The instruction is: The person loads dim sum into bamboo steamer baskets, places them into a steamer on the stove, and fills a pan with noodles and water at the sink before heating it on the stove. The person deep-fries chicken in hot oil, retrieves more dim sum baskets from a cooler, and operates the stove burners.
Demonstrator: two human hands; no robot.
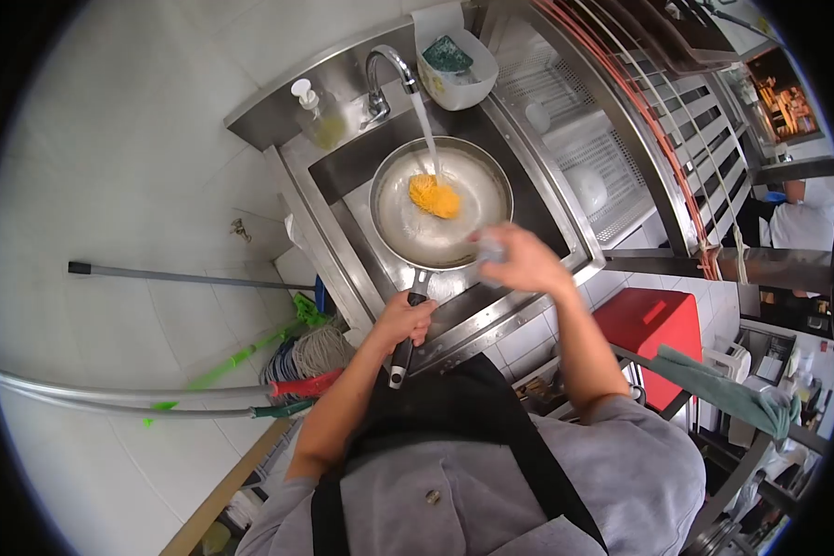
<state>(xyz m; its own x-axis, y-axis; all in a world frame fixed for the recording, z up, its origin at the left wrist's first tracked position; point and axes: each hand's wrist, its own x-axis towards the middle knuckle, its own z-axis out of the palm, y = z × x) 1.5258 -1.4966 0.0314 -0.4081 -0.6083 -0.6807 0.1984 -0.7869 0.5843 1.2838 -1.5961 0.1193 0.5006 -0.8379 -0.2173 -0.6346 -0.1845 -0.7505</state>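
Grey, black-ended pole point(185, 276) stretched across pale wall tiles, far left of the frying pan point(398, 222). Lower on the pan's far left, two long tubes point(185, 393). Closer to the pan, low on its left, a stringy grey bundle point(320, 355). Above and left of the pan, a clear pump bottle point(324, 125) with a white top and yellowish contents. Just above the pan, a curved metal tap point(377, 72), with a stream of water point(423, 120) falling into the pan. Below the pan, the left hand point(401, 322), fingers curled closed around its black handle point(401, 355). Around the pan, a steel sink point(537, 199). Inside the pan, near its middle, a yellow sponge point(434, 196) in shallow water. Above and right of the pan, a white container point(463, 91) with a dark green scourer point(448, 54). At the pan's lower right edge, the right hand point(525, 259), fingers bent close about a small pale object point(490, 263); too blurred to tell its kind. Right of the pan, perforated trays point(612, 148). Farther right and lower than the pan, a red box point(653, 329), then a green cloth point(727, 382). Far right of the pan, a person in white point(802, 230), partly hidden.
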